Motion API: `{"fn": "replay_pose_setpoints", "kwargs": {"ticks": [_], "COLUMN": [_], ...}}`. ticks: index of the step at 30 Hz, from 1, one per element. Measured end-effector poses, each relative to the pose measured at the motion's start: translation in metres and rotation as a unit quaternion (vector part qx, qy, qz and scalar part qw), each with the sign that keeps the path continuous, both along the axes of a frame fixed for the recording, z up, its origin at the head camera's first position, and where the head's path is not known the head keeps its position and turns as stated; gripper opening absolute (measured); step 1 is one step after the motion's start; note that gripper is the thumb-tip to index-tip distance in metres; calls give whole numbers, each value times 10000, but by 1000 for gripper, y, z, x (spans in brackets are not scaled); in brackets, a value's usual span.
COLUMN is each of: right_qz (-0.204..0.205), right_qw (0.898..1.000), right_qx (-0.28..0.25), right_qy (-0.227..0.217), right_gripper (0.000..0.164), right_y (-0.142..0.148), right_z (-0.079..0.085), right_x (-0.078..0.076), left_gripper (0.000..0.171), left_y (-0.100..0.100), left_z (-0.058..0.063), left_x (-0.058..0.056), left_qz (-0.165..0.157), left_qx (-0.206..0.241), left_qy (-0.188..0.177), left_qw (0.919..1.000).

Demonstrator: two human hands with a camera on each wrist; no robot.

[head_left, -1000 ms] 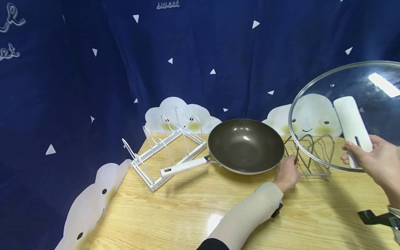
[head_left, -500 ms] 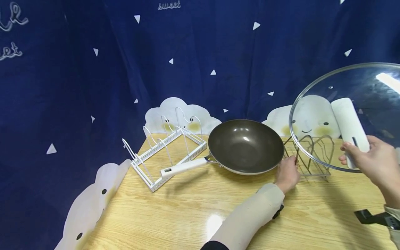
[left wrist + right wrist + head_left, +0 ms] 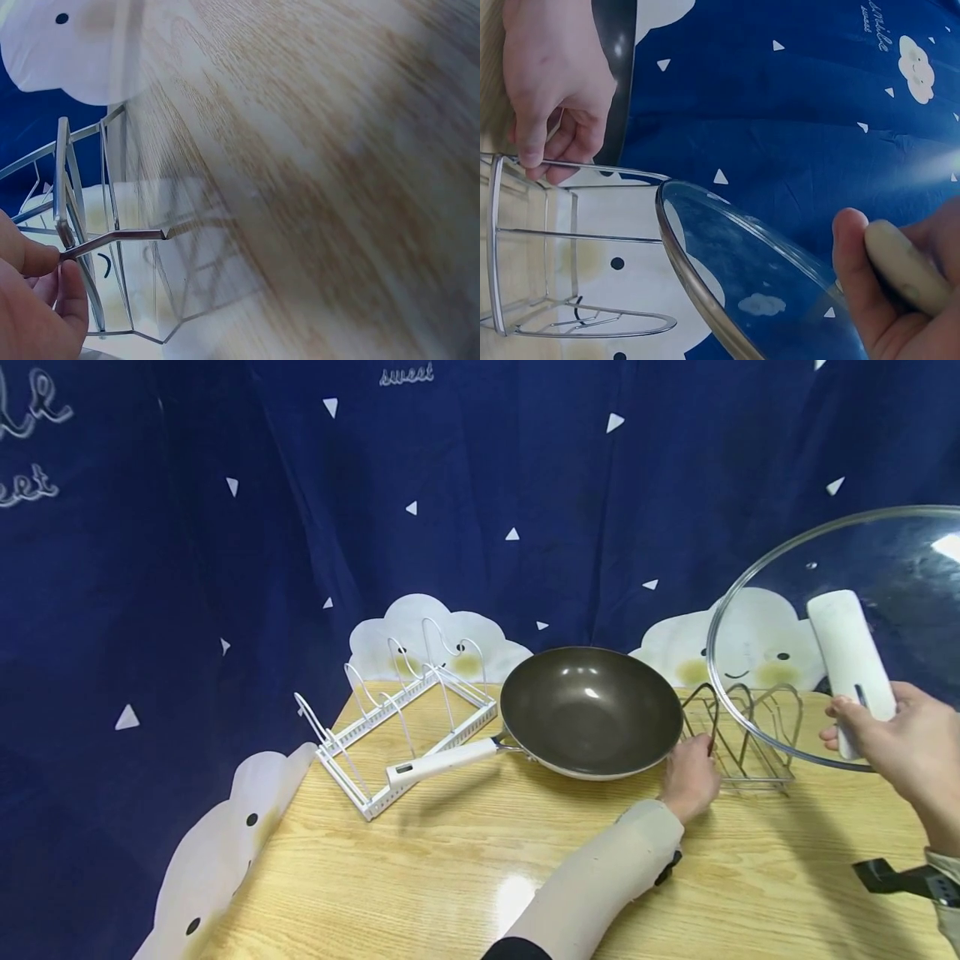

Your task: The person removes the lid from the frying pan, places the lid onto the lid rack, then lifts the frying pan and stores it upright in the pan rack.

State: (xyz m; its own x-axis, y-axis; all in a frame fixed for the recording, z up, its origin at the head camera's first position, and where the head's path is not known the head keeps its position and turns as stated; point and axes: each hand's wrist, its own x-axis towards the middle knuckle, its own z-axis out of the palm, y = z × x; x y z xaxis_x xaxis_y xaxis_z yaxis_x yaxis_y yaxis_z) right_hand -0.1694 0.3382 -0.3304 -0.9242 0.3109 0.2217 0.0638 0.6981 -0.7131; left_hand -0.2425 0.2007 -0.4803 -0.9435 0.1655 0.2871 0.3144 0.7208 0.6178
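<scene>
In the head view my left hand is at the near left end of a silver wire lid rack. Thumb and fingers pinch one of its wires, as the left wrist view shows. My right hand grips the white handle of a large glass lid with a metal rim. The lid is held up tilted, partly in front of the rack; its right part leaves the head view. In the right wrist view, the lid's rim appears close to the rack's upper wires; contact is unclear.
A dark wok with a white handle stands left of my left hand. Its handle extends over the near edge of a white wire rack. Behind the wooden table hangs a blue curtain with white clouds.
The lid drifts slightly left, then right, in my right hand, its left edge ending farther right. My left hand keeps its pinch on the wire rack; the wok stays put.
</scene>
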Motion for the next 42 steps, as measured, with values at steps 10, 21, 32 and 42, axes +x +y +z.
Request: {"fn": "replay_pose_setpoints", "kwargs": {"ticks": [10, 21, 32, 42], "right_qz": [199, 191, 364, 606], "right_qw": [9996, 9983, 9959, 9935], "right_qx": [138, 485, 801, 917], "right_qy": [-160, -242, -184, -292], "right_gripper": [59, 57, 51, 52], "right_y": [5, 5, 7, 7], "right_z": [-8, -17, -21, -31], "right_x": [-2, -6, -6, -7], "left_gripper": [17, 18, 15, 18], "left_y": [-2, 0, 1, 1], "left_z": [-1, -1, -1, -3], "left_x": [1, 2, 1, 2], "left_qz": [52, 103, 140, 255], "left_qx": [145, 160, 41, 216], "left_qy": [36, 83, 244, 410], "left_qw": [9999, 9998, 9996, 9986]}}
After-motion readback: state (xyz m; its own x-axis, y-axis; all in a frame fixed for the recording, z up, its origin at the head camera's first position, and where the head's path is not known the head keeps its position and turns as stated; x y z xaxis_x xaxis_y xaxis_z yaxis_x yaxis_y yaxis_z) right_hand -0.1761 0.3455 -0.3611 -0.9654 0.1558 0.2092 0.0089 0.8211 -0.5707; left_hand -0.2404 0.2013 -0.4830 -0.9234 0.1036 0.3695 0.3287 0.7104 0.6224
